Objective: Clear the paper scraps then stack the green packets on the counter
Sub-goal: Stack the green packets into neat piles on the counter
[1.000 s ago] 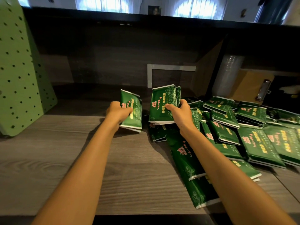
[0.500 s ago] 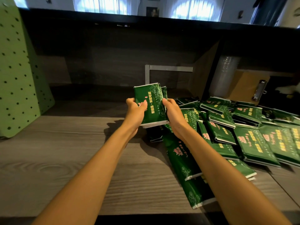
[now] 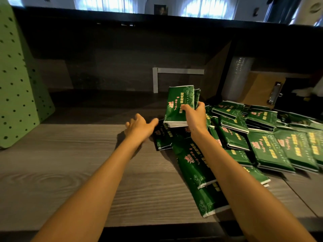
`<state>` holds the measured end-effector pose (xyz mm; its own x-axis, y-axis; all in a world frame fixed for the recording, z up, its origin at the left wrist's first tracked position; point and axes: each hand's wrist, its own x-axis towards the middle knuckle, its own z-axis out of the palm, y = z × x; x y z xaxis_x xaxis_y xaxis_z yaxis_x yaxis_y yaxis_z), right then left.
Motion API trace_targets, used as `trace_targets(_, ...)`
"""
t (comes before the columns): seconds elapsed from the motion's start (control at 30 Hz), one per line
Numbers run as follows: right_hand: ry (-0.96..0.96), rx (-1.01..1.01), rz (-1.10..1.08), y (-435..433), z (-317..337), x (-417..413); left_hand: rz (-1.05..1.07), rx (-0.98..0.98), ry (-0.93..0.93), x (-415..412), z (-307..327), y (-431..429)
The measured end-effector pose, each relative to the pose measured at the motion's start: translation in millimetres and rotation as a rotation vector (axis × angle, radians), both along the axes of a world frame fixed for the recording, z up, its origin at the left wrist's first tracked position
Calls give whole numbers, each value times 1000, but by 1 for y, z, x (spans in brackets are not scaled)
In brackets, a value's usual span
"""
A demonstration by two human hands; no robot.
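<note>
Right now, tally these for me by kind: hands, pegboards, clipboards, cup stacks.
Hands: 2 (left hand; right hand, holding packets)
Pegboard: 1
Clipboard: 1
Cup stack: 1
Total: 5

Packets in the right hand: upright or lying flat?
Upright. The right hand grips the bundle on end, printed face toward the camera, over loose packets lying flat on the counter.

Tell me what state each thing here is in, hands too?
Right hand: gripping the held bundle.
Held bundle: several green packets, upright in that hand.
Left hand: open, empty, near a flat packet.
Loose packets: overlapping, unstacked, lying on the counter.
</note>
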<state>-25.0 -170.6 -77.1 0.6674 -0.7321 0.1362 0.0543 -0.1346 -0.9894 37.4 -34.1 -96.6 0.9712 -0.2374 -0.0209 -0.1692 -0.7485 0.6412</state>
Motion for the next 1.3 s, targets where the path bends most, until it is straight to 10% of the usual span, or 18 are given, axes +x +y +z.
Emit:
trace_targets(0.17,10,17,-39,-4,-2,2,-204,219,-87,-9,-5,-10)
trace_targets(0.67,29,-29,-28,-1,-4,3,89,-297,141,26,-1,14)
trace_targets(0.97,81,-76,58,3,-2,1,30,-1052,170,10,22,10)
trace_targets(1.3,44,15,234,14,0,1,-153,-1016,155,-6,17,-3)
